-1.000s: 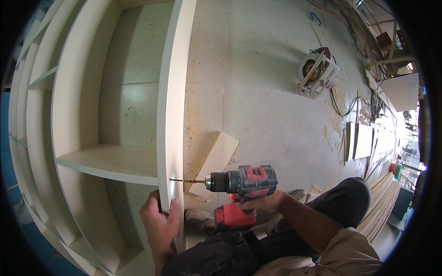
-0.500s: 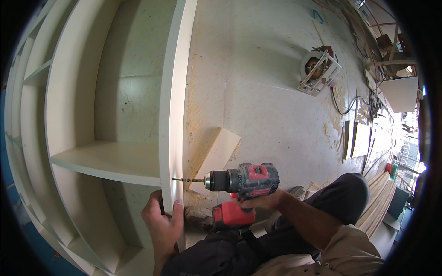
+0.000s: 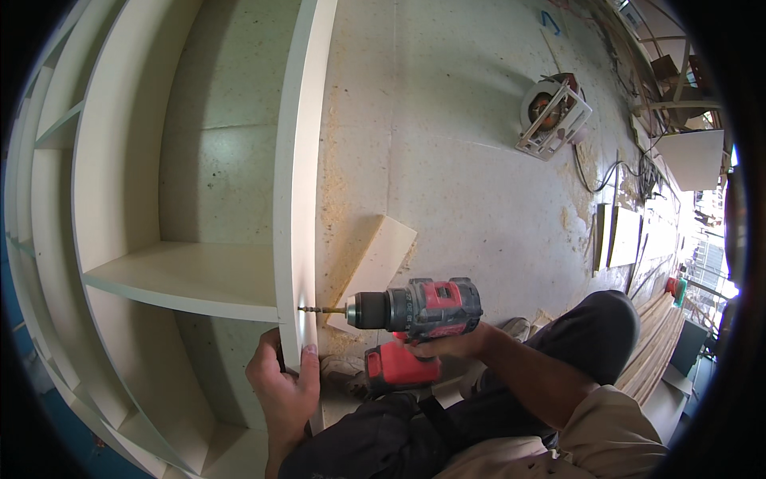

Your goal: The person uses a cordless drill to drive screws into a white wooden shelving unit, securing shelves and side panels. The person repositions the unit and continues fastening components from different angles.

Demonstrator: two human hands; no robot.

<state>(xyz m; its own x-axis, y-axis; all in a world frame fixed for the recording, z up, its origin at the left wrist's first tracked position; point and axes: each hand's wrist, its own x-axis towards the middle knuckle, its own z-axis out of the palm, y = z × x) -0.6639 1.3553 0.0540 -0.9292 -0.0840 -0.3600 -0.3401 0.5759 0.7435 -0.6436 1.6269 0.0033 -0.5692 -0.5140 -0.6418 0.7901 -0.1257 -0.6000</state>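
My right hand (image 3: 452, 345) is wrapped round the grip of a red and black cordless drill (image 3: 423, 307). Its long drill bit (image 3: 327, 310) points left, the tip meeting the outer face of a white shelf unit's side panel (image 3: 302, 199). This contact lies about level with the front edge of a shelf board (image 3: 187, 279) on the panel's other side. Below the bit, my left hand (image 3: 283, 383) grips the side panel, thumb on the outer face and fingers round the inner side. Part of those fingers is hidden behind the panel.
On the floor lies a white board offcut (image 3: 373, 267) amid sawdust. A circular saw (image 3: 553, 116) rests farther off, its black cable (image 3: 594, 185) trailing right. Stacked boards (image 3: 646, 347) lie at the right beyond my knee (image 3: 602, 327). The shelf unit fills the left side.
The drill has shifted slightly left, closer to the panel, and the bit's exposed length looks shorter. My left hand keeps its hold on the panel.
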